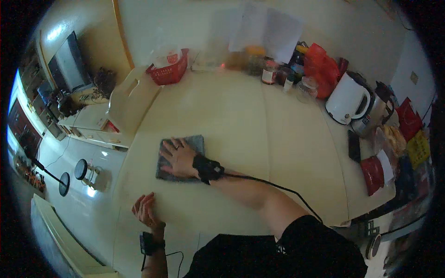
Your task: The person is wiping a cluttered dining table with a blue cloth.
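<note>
My right hand (179, 158) lies flat, palm down and fingers spread, on a folded grey cloth (195, 144). The cloth rests on the left part of a pale cream table (222, 111). A black strap with a small device (208, 169) wraps my right wrist, and a black cable runs from it along the forearm. Closer to my body, my left hand (145, 210) is at the table's left side with its fingers loosely bent. Nothing shows in it. A similar black device (150, 243) is strapped to the left wrist.
A red plastic basket (170, 71) stands at the far left edge. Jars (269, 74), a red plastic bag (321, 71), a white electric kettle (347, 99) and a steel jug (370, 116) line the back right. A cream chair (130, 93) adjoins the left edge; a stool (81, 169) stands beyond.
</note>
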{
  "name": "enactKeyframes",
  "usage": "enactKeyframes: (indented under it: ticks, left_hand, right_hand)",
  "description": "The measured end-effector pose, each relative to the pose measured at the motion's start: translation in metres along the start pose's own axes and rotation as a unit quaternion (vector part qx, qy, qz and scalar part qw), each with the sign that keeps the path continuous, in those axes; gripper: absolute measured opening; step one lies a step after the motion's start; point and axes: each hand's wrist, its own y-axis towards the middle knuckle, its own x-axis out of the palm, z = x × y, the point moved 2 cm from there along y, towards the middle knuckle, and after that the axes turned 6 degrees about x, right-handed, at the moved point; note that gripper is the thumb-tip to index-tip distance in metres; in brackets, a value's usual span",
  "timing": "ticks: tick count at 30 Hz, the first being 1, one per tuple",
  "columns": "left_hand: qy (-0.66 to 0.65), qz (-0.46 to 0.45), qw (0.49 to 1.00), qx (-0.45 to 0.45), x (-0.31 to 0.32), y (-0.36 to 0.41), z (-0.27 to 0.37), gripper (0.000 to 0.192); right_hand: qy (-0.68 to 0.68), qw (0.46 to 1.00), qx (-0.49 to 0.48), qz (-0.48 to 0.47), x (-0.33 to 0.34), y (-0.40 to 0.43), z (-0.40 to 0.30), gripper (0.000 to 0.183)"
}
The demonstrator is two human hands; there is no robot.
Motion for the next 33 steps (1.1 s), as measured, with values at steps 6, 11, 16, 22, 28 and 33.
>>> enactKeyframes:
  ticks: [6, 11, 16, 22, 28, 33]
  left_hand:
    - [-0.007, -0.007, 1.0, -0.03, -0.005, 0.004, 0.004, 0.031]
    - [0.002, -0.003, 1.0, -0.025, -0.008, 0.006, 0.007, 0.032]
    - [0.001, -0.013, 1.0, -0.023, -0.004, 0.004, 0.011, 0.029]
    - [0.001, 0.006, 0.999, -0.032, -0.003, -0.002, 0.004, 0.024]
    - [0.002, 0.031, 0.999, -0.025, 0.001, -0.001, 0.004, 0.021]
    - [-0.031, 0.044, 0.998, -0.027, 0.003, -0.007, 0.0, 0.019]
  right_hand:
    - [0.056, 0.988, -0.131, -0.059, -0.03, -0.087, -0.059, 0.063]
    - [0.084, 0.971, -0.192, -0.113, -0.07, -0.149, -0.058, 0.064]
    - [0.017, 0.992, -0.079, -0.093, -0.093, -0.209, 0.017, 0.061]
    - [-0.103, 0.961, 0.258, -0.005, -0.119, -0.311, 0.181, 0.055]
    - [-0.181, 0.829, 0.53, -0.006, -0.126, -0.318, 0.303, 0.055]
    - [-0.214, 0.814, 0.54, 0.016, -0.096, -0.231, 0.336, 0.052]
